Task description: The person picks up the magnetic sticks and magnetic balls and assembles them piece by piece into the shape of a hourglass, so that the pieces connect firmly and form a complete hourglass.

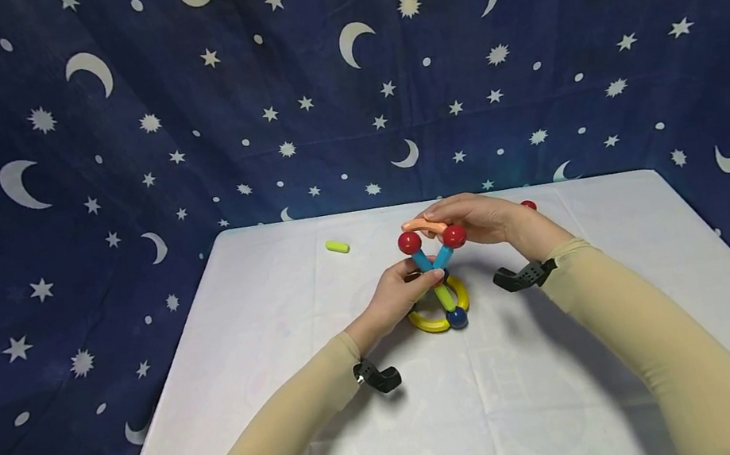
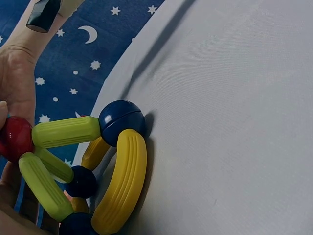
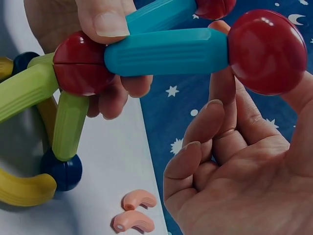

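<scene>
A construction of magnetic rods and balls stands on the white table. Its base is a ring of yellow curved rods [image 1: 428, 325] and dark blue balls [image 1: 456, 317]. Green rods [image 2: 66, 131] rise from it to a middle red ball [image 3: 83, 63]. Above that, two light blue rods [image 3: 166, 52] spread into a V, each topped by a red ball [image 1: 409, 242]. My left hand [image 1: 397, 296] grips the construction at the V's foot, its thumb on a blue rod. My right hand [image 1: 479, 218] pinches an orange curved rod [image 1: 423, 226] at the two top balls.
A loose green rod [image 1: 337, 247] lies on the table at the back left. Another red ball [image 1: 529, 205] shows behind my right wrist. Two orange curved rods [image 3: 139, 199] lie on the table in the right wrist view. A star-patterned cloth [image 1: 313, 91] hangs behind the table.
</scene>
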### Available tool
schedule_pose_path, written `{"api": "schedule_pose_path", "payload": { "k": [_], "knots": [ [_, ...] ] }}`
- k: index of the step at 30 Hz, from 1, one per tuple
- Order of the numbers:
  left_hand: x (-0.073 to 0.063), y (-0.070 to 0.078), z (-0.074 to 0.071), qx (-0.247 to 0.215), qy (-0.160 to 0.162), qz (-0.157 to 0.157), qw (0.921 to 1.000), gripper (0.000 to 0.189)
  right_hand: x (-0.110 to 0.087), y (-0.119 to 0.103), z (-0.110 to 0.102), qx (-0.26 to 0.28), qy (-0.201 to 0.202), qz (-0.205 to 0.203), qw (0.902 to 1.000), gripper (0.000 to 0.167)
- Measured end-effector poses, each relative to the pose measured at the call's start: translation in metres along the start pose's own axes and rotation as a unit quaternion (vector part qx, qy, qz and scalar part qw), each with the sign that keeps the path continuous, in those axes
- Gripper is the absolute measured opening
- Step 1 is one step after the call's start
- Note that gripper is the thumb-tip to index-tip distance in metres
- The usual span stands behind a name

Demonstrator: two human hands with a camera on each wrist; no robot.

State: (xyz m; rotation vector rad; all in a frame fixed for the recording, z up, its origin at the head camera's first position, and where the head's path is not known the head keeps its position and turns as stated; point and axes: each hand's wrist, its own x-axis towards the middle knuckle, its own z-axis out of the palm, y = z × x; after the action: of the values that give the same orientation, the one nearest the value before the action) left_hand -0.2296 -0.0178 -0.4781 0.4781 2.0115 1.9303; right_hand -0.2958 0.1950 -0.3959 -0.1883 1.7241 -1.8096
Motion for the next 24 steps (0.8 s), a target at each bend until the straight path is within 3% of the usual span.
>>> {"api": "schedule_pose_path", "payload": {
  "k": [12, 24],
  "knots": [
    [0.0011, -0.0028, -0.002, 0.007, -0.007, 0.0, 0.9999, 0.033, -0.0006, 0.0012, -0.0032, 0.008, 0.001, 0.005, 1.0, 0.037],
    [0.0003, -0.0034, -0.0042, 0.006, -0.015, 0.004, 0.9999, 0.034, 0.0013, 0.0023, -0.0017, 0.004, -0.01, 0.001, 0.9999, 0.035]
  ]
}}
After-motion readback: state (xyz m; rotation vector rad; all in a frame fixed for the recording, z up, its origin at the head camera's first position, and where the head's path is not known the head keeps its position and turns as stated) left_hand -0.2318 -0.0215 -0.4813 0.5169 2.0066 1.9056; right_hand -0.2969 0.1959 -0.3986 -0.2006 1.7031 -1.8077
